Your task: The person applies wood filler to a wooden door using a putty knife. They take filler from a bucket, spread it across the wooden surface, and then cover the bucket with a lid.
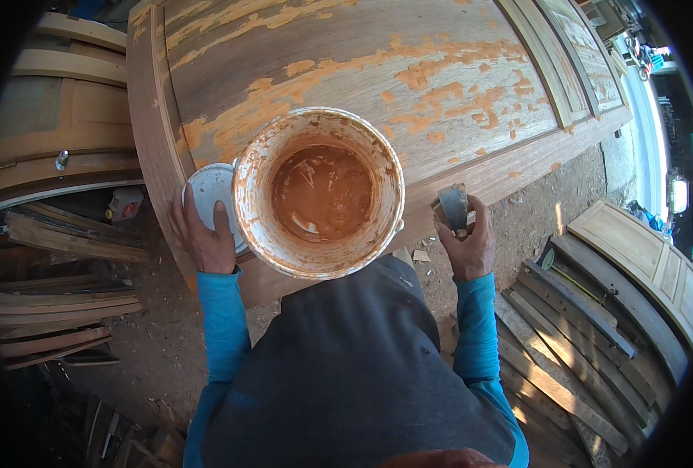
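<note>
A white bucket (pixel 245 168) stands at the near edge of a wooden door panel (pixel 229 74), its inner wall smeared with filler. Orange-brown filler (pixel 320 189) lies in its bottom. To the bucket's left, my left hand (pixel 208 238) is closed on a round white lid (pixel 210 191), thumb lying over the lid's face; the bucket covers the lid's right edge. On the other side, my right hand (pixel 472 240) pinches a putty scraper (pixel 453 204) with a flat grey metal blade, held just past the door's near edge. Dried orange filler patches (pixel 440 86) streak the door.
Stacked doors and planks (pixel 65 156) crowd the left side, with a small pale container (pixel 125 203) among them. Timber boards (pixel 565 366) and a pale panelled door (pixel 643 257) lie on the right. Dirt floor (pixel 155 343) with scraps shows below.
</note>
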The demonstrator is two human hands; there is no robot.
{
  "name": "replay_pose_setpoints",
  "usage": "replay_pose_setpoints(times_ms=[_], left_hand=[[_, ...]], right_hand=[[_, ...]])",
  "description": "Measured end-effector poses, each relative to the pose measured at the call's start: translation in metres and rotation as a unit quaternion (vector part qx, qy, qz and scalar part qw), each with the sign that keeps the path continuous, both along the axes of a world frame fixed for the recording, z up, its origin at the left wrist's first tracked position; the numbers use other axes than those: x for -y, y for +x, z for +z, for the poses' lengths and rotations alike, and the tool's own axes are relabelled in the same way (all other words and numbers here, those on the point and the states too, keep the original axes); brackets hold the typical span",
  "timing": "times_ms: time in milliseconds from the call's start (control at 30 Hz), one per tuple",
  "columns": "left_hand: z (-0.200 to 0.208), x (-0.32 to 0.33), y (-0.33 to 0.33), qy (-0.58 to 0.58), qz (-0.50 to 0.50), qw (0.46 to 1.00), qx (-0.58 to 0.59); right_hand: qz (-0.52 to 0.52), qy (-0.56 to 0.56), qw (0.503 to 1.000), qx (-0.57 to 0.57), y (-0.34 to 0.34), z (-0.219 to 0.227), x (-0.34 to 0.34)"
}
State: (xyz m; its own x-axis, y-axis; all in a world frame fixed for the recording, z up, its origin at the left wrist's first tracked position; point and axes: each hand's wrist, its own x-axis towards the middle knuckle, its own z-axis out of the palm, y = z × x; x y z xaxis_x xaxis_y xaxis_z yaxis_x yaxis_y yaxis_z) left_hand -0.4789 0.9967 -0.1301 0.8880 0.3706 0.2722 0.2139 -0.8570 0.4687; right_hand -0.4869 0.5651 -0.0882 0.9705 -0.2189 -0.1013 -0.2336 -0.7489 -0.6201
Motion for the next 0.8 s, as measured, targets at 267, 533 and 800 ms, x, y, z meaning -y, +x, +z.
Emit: replay_pose_setpoints(times_ms=[267,533,800], left_hand=[[-0.047,-0.082,-0.03,-0.047,0.041,0.998,-0.002],[-0.035,-0.086,-0.046,-0.142,0.121,0.981,-0.046],[-0.003,-0.111,-0.089,-0.195,0.159,0.968,0.007]], right_hand=[[0.057,-0.056,0.997,-0.023,0.003,-0.018,0.006],[0.112,-0.055,0.991,-0.056,0.017,-0.023,0.02],[0.126,-0.075,0.989,-0.017,0.027,-0.013,0.042]])
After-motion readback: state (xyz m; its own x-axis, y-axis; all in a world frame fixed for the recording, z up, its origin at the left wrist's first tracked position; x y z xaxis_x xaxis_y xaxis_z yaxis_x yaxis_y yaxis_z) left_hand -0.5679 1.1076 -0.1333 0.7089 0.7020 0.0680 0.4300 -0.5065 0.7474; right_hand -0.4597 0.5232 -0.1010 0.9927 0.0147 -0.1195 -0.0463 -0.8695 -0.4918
